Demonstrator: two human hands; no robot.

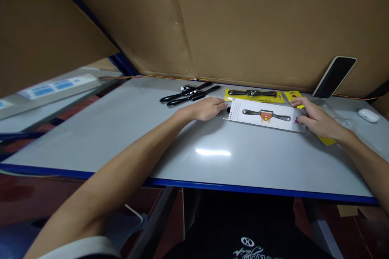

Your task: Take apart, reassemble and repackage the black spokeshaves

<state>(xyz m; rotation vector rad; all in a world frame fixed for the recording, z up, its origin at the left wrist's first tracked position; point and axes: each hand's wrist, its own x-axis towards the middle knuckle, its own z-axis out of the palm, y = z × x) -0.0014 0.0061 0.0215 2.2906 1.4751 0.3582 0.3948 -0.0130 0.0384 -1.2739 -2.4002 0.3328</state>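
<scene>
A white spokeshave box (249, 115) lies on the table, its printed face showing a spokeshave with an orange middle. My right hand (319, 119) grips the right end of this box between thumb and fingers. At the opposite end, the fingers of my left hand (209, 108) are closed together. A small black rounded tip (228, 110) shows between those fingertips and the box; what the fingers hold is mostly hidden. Behind my left hand, two black spokeshaves (182, 99) lie side by side. Beyond the box rests a spokeshave on a yellow card (279, 98).
Another yellow card (326, 141) lies partly under my right hand, with clear plastic packaging beside it. A phone (334, 77) leans on the cardboard wall (243, 28) at the back. A white earbud case (368, 115) sits at the right. The table's blue edge (212, 185) runs along the front.
</scene>
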